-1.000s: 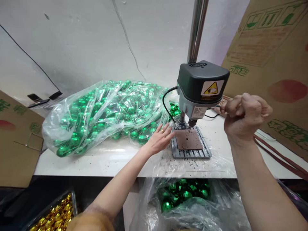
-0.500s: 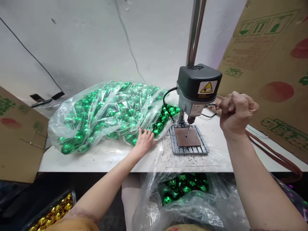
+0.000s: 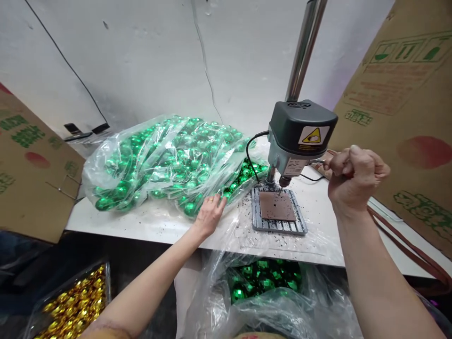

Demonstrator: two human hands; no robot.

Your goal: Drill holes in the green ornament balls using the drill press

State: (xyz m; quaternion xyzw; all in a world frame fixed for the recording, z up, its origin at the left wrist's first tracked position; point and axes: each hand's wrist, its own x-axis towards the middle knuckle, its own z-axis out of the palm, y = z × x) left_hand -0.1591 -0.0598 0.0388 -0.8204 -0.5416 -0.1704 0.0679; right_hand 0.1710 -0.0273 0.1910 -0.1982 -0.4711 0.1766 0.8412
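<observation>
Bag of green beads (image 3: 165,160), centre-left of frame, on white table (image 3: 141,223). Left hand (image 3: 209,214) at bag's lower right edge, fingers loosely spread on plastic. Right hand (image 3: 353,176), right of centre, clenched on drill press (image 3: 300,139) lever. Brown plate (image 3: 277,206) below chuck.

Yellow warning triangle sticker (image 3: 312,135) on drill head (image 3: 300,129). Small label (image 3: 294,166) below, unreadable. Green handling symbols (image 3: 406,51) on right carton (image 3: 406,108); green print, illegible. Left carton (image 3: 31,165): green print, illegible.

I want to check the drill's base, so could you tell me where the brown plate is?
The brown plate lies on the slotted drill table, right of centre, under the drill head.
</observation>
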